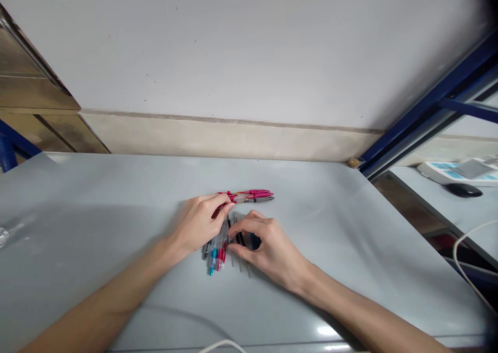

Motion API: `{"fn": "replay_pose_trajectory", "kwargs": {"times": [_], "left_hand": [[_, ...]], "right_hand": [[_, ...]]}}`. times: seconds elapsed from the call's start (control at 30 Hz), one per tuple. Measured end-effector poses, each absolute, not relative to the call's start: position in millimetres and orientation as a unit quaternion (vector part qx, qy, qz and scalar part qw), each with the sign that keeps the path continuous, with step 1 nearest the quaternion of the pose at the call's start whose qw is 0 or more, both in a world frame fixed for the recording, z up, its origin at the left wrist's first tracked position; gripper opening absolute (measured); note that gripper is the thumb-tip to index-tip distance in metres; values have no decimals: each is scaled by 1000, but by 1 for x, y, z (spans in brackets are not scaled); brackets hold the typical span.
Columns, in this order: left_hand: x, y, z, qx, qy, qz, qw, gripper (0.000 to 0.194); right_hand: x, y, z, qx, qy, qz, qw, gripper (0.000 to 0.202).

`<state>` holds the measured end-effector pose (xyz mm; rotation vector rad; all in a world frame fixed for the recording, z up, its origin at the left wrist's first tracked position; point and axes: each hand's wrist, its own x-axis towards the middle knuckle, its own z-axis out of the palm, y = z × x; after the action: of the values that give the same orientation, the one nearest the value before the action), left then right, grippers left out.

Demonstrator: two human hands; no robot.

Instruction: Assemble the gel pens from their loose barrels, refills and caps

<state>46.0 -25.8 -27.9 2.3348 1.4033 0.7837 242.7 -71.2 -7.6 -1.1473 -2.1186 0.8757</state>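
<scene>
My left hand curls its fingers over the rear ends of the red pens, closed on at least one of them. A grey-tipped pen lies alongside. Below that hand is a clear plastic sleeve or bundle of clear barrels, with a blue pen tip and a red one at its lower end. My right hand bends thumb and forefinger together at its right side, around a small thing I cannot make out. Several thin refills lie partly hidden beneath the right hand.
The grey table runs back to the wall. A crumpled clear plastic piece lies at the far left. Blue metal frame posts stand right, beyond them a black mouse. A white cable crosses the front edge.
</scene>
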Motion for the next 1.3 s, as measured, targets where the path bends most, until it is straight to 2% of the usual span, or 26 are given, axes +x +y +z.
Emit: {"fn": "replay_pose_trajectory", "kwargs": {"times": [0.67,0.8,0.93,1.0,1.13,1.3], "left_hand": [[45,-25,-27,815,489,269,158,25],[44,-24,-28,814,490,269,158,23],[43,-23,-29,815,485,276,155,24],[44,-24,-28,813,489,276,155,26],[45,-25,-27,813,491,273,153,27],[47,-25,-29,819,465,297,158,25]], "right_hand": [[243,-69,-14,-399,-809,330,278,15],[247,-68,-14,-390,-797,309,343,20],[257,-59,-11,-421,-723,275,474,4],[262,-53,-10,-462,-664,275,519,8],[268,-41,-13,-485,-595,351,536,16],[268,-35,-18,-472,-587,417,508,12]]}}
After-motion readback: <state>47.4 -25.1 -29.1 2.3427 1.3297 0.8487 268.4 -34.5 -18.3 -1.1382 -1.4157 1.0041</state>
